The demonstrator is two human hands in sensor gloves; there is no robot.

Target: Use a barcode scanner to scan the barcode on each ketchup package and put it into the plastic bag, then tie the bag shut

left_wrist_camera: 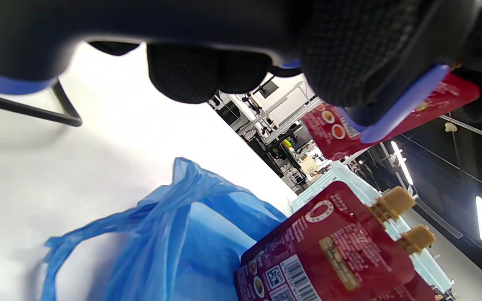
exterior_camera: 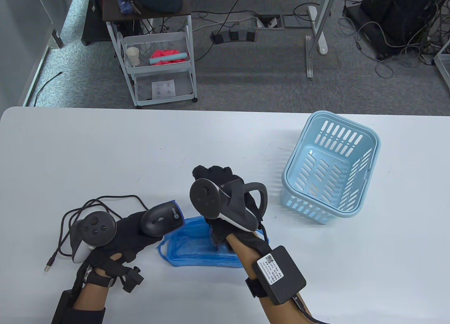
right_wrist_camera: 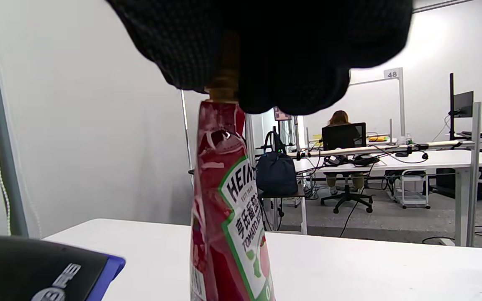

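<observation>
A red ketchup package (right_wrist_camera: pixel 228 209) is held up above the counter (exterior_camera: pixel 140 151) by the right hand (exterior_camera: pixel 225 194). It hangs straight down from its tan cap, and the fingers (right_wrist_camera: pixel 291 62) of that hand are curled tight round the cap. In the left wrist view this package (left_wrist_camera: pixel 391 113) is seen high up, just past the blue edge of the scanner. More red packages (left_wrist_camera: pixel 329 246) with tan caps are seen lower in that view, with a barcode showing on the nearest one; they are beside the blue plastic bag (left_wrist_camera: pixel 174 234), but it cannot be told if they are inside it or only next to it

The plastic bag (exterior_camera: pixel 197 243) is laid flat on the counter between the two hands, partly hidden under the right wrist

The black barcode scanner (exterior_camera: pixel 162 220) is gripped by the left hand (exterior_camera: pixel 123 236), whose fingers are wrapped round it. Its blue-edged front is pointed toward the right hand and the held package. A black cable (exterior_camera: pixel 77 215) is looped on the counter behind the left hand

A light blue basket (exterior_camera: pixel 330 169) is stood on the counter to the right, well apart from the hands. A white cart (exterior_camera: pixel 158 67) is seen on the floor beyond the counter
</observation>
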